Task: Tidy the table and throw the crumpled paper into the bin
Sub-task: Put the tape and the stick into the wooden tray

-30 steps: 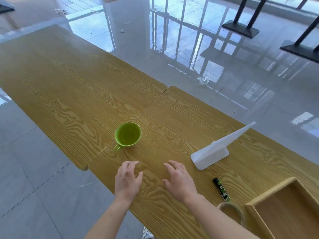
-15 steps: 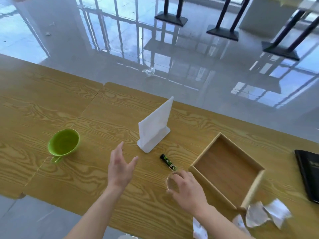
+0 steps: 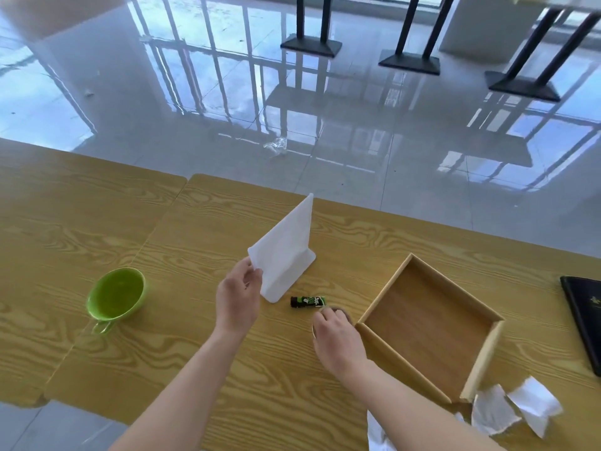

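Left hand takes the stand's corner

The left hand [image 3: 239,299], open in mid-air a moment ago, now pinches the white stand [image 3: 286,255]; the right hand [image 3: 338,340] stays cupped over the tape roll [image 3: 340,310]. Crumpled paper [image 3: 517,408] lies on the table [image 3: 97,222] by the wooden tray [image 3: 478,382]

On the table [image 3: 136,362], a cup [image 3: 115,297] sits at the left. Right of it stands a sign holder [image 3: 286,252], with a small tube [image 3: 308,301] lying just in front. A tray [image 3: 429,327] lies right of the tube, a folder [image 3: 585,320] farther right. Torn paper [image 3: 517,408] lies at the tray's near right corner.
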`<action>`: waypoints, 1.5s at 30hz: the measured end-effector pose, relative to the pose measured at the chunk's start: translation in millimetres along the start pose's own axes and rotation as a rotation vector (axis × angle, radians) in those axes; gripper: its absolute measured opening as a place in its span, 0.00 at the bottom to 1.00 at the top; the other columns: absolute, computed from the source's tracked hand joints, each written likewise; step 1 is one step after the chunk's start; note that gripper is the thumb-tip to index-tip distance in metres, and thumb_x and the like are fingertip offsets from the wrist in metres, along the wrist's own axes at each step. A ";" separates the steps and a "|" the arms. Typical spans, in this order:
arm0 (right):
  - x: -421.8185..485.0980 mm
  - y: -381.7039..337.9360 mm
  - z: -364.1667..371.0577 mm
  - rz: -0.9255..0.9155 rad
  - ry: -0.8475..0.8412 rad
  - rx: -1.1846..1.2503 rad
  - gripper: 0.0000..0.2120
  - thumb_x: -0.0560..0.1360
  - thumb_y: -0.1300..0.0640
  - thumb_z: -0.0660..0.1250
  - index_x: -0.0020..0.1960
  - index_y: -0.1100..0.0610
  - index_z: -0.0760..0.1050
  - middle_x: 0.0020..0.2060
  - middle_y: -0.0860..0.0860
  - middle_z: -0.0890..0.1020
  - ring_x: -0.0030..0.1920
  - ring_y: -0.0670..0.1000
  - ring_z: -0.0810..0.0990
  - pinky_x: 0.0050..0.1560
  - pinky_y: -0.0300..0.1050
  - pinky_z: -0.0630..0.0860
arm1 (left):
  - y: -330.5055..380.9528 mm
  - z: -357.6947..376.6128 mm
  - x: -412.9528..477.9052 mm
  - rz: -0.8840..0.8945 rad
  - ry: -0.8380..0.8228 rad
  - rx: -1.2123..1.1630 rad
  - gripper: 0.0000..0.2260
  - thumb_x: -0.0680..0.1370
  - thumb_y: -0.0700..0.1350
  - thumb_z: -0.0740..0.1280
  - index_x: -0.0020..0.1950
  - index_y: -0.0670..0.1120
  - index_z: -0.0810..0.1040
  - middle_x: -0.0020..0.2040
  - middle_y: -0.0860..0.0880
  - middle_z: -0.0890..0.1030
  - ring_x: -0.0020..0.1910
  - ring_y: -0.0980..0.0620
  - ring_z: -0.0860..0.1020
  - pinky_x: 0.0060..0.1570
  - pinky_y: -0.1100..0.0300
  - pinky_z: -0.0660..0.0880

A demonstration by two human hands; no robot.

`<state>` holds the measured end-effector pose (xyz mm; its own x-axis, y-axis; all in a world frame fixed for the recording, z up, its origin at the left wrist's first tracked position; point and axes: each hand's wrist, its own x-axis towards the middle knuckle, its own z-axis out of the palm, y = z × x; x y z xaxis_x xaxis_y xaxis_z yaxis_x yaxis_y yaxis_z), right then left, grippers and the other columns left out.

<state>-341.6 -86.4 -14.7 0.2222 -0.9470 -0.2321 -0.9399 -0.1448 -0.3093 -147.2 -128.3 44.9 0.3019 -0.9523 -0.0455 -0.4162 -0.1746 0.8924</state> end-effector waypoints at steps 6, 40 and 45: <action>30.0 -0.6 -11.2 0.007 0.015 0.004 0.16 0.72 0.73 0.56 0.53 0.57 0.71 0.52 0.53 0.74 0.49 0.56 0.70 0.43 0.50 0.71 | -1.4 4.0 -11.1 0.118 0.038 0.100 0.06 0.80 0.39 0.64 0.44 0.46 0.77 0.36 0.52 0.80 0.39 0.54 0.77 0.35 0.65 0.71; -79.6 234.1 -73.6 1.080 0.213 0.301 0.10 0.74 0.62 0.68 0.53 0.65 0.73 0.49 0.62 0.80 0.51 0.63 0.78 0.47 0.51 0.73 | 49.1 20.3 -29.4 -0.054 -0.116 -0.340 0.17 0.77 0.57 0.56 0.62 0.72 0.75 0.61 0.69 0.78 0.63 0.64 0.75 0.65 0.44 0.73; -85.6 230.5 -66.3 1.035 0.217 0.287 0.05 0.73 0.62 0.67 0.47 0.62 0.74 0.43 0.59 0.81 0.45 0.61 0.79 0.44 0.50 0.75 | 45.3 19.5 -34.0 -0.066 -0.107 -0.341 0.15 0.77 0.58 0.57 0.60 0.73 0.75 0.60 0.70 0.78 0.59 0.67 0.76 0.65 0.43 0.73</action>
<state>-594.4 -57.7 -5.0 -0.7169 -0.6061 -0.3445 -0.5438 0.7954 -0.2677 -193.0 -108.7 78.1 0.2199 -0.9657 -0.1382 -0.0836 -0.1599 0.9836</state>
